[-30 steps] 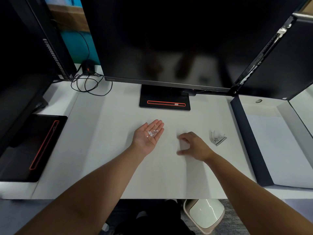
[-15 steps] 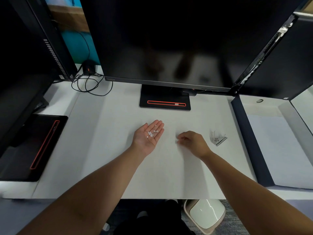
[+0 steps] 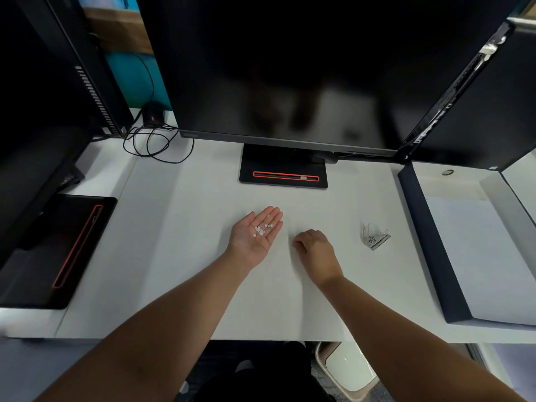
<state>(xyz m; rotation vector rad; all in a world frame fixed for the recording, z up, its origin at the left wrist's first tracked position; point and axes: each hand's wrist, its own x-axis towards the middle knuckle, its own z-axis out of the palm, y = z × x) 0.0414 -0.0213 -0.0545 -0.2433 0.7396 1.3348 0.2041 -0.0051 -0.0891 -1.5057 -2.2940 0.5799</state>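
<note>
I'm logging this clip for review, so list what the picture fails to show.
Head view: whether the right hand pinches anything; its curled fingers point down and hide the tips.
Head view: what the small white pieces on the open left hand are; too small.
Head view: the contents of the clear bag; too small.
Head view: the bin under the desk; cut by the desk edge.

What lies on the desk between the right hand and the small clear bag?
Nothing: in the head view, only bare white desk separates the right hand from the bag.
</note>
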